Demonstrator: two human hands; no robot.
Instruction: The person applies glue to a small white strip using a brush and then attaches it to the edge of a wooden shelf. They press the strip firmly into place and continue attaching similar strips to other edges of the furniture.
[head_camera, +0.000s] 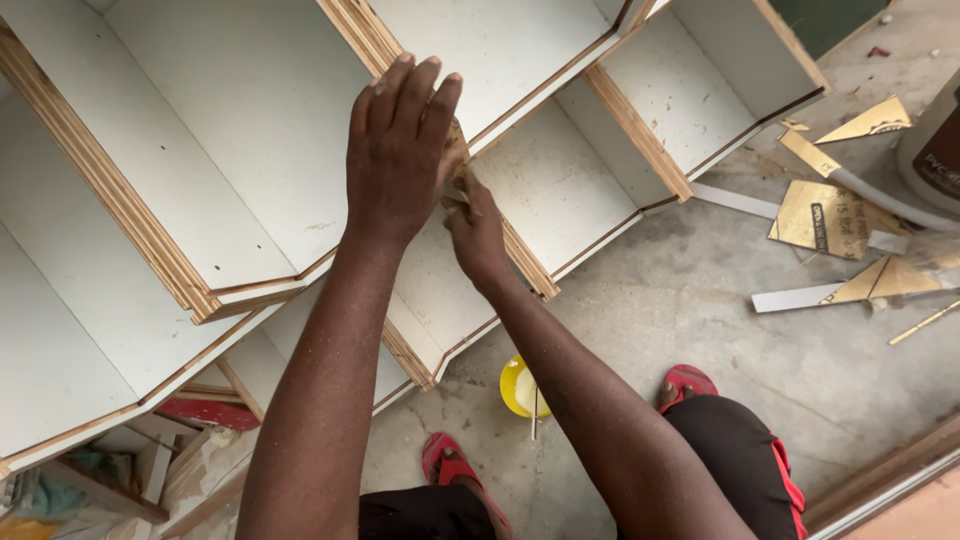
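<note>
My left hand (400, 150) lies flat, fingers together, pressing on the raw plywood edge of a white laminated cabinet (240, 120) with several compartments. My right hand (473, 222) is just below it, fingers pinched on a small tan piece (456, 158) against the same divider edge (530, 270). What the piece is I cannot tell; the left hand hides most of it.
A yellow bowl (519, 386) with a stick in it stands on the concrete floor between my red sandals (684, 381). Gold laminate offcuts (830, 218) and white strips (800, 297) lie at the right, beside a white tub (935, 140). Wood scraps (150, 470) sit lower left.
</note>
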